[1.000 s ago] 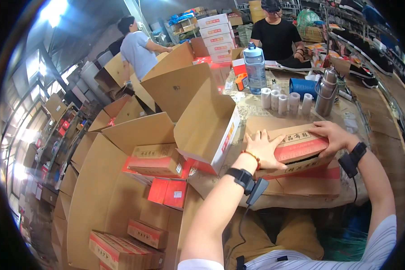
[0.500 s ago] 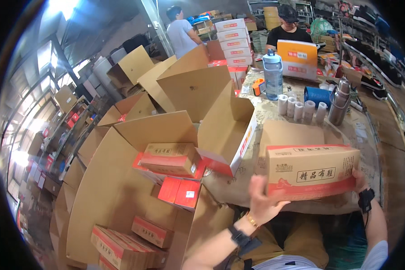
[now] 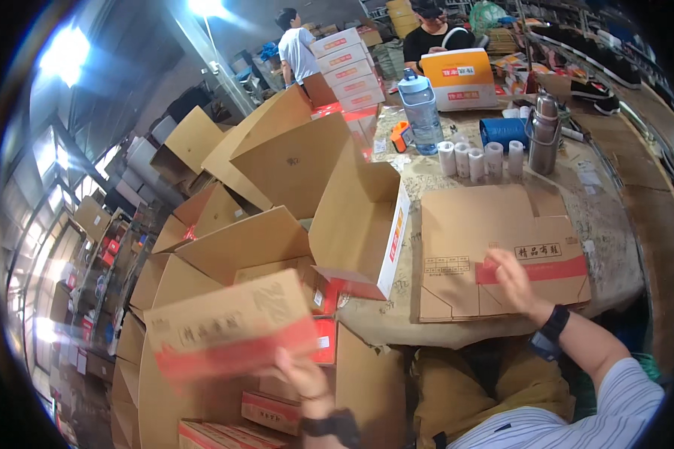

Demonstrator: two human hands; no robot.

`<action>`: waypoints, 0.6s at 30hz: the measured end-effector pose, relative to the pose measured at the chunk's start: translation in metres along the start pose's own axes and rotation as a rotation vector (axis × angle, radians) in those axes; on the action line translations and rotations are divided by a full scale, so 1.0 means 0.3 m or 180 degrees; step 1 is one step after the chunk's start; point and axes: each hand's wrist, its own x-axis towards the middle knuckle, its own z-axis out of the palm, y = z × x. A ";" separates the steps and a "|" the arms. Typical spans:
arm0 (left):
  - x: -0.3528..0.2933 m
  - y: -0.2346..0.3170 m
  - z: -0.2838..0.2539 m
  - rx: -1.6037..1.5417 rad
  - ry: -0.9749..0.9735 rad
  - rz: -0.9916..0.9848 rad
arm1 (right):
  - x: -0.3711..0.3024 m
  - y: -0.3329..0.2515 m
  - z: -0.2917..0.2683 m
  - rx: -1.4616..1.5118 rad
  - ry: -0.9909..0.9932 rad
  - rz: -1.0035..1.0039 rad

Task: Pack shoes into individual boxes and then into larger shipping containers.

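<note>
My left hand (image 3: 305, 376) grips a brown and red shoe box (image 3: 232, 325) by its lower right corner. The box is tilted and blurred by motion, above the opening of a large carton (image 3: 363, 389). Inside that carton lie several similar shoe boxes (image 3: 271, 413), partly hidden by the held one. On the table my right hand (image 3: 515, 283), holding nothing, is over a stack of flat, unfolded shoe-box cardboard (image 3: 472, 224); its fingers are loosely apart. Whether its fingertips touch the top sheet I cannot tell.
On the table stand a blue water bottle (image 3: 421, 112), several white rolls (image 3: 475, 162), a steel flask (image 3: 544, 138) and an orange tape dispenser (image 3: 401, 138). Open cartons (image 3: 296, 161) crowd the left. A person (image 3: 427, 37) sits across the table behind an orange box (image 3: 459, 78).
The shoe box has gone from both hands above the table to my left hand alone, over the carton at left. My right hand has let go of it and moved left over the flat cardboard.
</note>
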 end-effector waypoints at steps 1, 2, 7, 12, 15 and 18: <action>0.124 -0.025 -0.062 0.0175 0.0117 0.0153 | 0.013 0.000 -0.019 -0.0192 0.0315 0.0056; 0.219 -0.046 -0.087 0.0296 0.0208 0.0269 | -0.002 0.031 -0.030 -0.0220 0.0344 0.0066; 0.479 -0.153 0.013 0.0267 0.0844 -0.0939 | -0.021 0.016 0.002 -0.1763 0.0249 -0.0259; 0.581 -0.342 -0.065 0.2613 0.0732 -0.1045 | -0.010 0.021 0.016 -0.1753 0.0437 -0.0053; 0.541 -0.330 -0.064 0.1889 0.0928 -0.0144 | -0.002 0.014 0.006 -0.1860 0.0366 -0.0400; 0.220 -0.151 0.235 0.2508 0.0377 0.2031 | -0.012 0.050 -0.012 -0.1941 0.0438 -0.0521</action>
